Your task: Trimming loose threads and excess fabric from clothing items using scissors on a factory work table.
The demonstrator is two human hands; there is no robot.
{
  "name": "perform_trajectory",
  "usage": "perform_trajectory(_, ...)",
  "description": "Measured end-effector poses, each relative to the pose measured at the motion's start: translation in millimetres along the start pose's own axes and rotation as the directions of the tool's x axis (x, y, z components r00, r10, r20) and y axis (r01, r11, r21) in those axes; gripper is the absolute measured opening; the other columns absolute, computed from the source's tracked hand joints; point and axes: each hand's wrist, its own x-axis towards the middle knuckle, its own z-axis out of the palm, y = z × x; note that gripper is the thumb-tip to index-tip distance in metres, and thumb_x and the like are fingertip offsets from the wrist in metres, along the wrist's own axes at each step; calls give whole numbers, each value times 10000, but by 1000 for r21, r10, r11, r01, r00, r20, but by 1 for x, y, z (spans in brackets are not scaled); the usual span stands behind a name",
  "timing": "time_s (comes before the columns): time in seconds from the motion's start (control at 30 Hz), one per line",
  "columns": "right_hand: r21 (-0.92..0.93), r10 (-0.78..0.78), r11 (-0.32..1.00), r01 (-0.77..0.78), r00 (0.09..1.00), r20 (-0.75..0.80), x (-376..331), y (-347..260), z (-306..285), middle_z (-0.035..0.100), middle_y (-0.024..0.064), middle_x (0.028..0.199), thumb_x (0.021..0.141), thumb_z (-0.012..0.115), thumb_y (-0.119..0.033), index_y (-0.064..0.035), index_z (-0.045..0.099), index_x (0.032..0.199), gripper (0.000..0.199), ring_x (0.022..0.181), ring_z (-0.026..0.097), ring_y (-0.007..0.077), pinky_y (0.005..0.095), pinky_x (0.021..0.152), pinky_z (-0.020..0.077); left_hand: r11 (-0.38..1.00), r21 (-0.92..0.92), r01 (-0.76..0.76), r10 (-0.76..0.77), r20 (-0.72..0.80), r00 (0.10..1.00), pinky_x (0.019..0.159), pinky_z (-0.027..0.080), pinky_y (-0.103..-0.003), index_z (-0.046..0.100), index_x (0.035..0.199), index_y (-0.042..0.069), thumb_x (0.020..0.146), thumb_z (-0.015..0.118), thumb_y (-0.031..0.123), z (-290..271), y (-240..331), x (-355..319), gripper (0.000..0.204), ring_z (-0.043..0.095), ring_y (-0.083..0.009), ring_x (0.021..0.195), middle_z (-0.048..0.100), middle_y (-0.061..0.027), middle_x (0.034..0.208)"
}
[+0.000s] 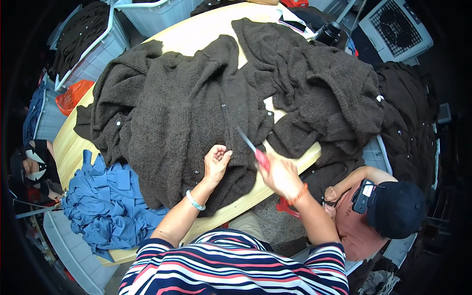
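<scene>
A dark brown knit cardigan (167, 108) with small pale buttons lies spread and rumpled over the table before me. My left hand (216, 162), with a pale bangle at its wrist, rests at the cardigan's near part. Its fingers are curled and the thumb closes toward them; whatever is pinched there is too small to tell. Red-handled scissors (260, 156) are gripped in my right hand (282, 177), which is slightly smeared by motion. Their metal blade points up and left over the knit, just right of my left fingertips.
More brown knitwear (334, 83) covers the table's right side. Blue cloth (108, 201) is heaped at the near left. The pale wooden table (191, 42) has a curved edge. A co-worker in a dark cap (396, 209) sits close at right. White bins (93, 64) stand around.
</scene>
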Motion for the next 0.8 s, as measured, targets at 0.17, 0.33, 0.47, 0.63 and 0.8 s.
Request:
perform_trajectory(0.17,26,16,999,-28,928,373,-71,1,2,661,256,813,917,542,-374,-90,596,1131,360,802,653,443,523,745,515,991,96,-93,90,44,995,718,448,-181,584,955,41,852,700,17,-8,-10,1,157,539,-41,778,570,42,847)
perform_trajectory(0.33,178,-75,983,39,977,200,-78,4,-14,676,218,865,906,597,-291,-99,567,1164,323,800,661,406,472,714,528,953,-219,210,-171,185,968,811,468,-222,502,1219,-2,850,710,27,18,39,11,425,566,-76,844,615,2,933)
perform_trajectory(0.47,206,-83,975,80,997,5,-60,5,-25,682,188,888,895,627,-249,-103,563,1151,301,818,664,388,452,700,531,896,-307,321,-307,96,947,575,350,-201,430,1342,-4,852,736,163,53,77,51,601,467,-24,683,587,20,889)
perform_trajectory(0.63,195,-37,980,32,999,22,-46,16,-29,676,199,859,900,614,-269,-105,575,1138,292,803,661,399,464,703,529,910,-346,227,-263,-59,963,825,525,-274,465,1261,-22,825,683,-55,62,38,85,489,636,-163,897,648,-105,1008)
perform_trajectory(0.8,58,64,995,-77,977,204,-39,19,-32,666,232,823,904,591,-321,-88,600,1115,314,800,655,424,497,730,520,1000,-22,6,-6,-36,999,800,495,-233,599,1162,-1,833,679,-35,44,6,65,340,607,-104,887,647,-29,1014)
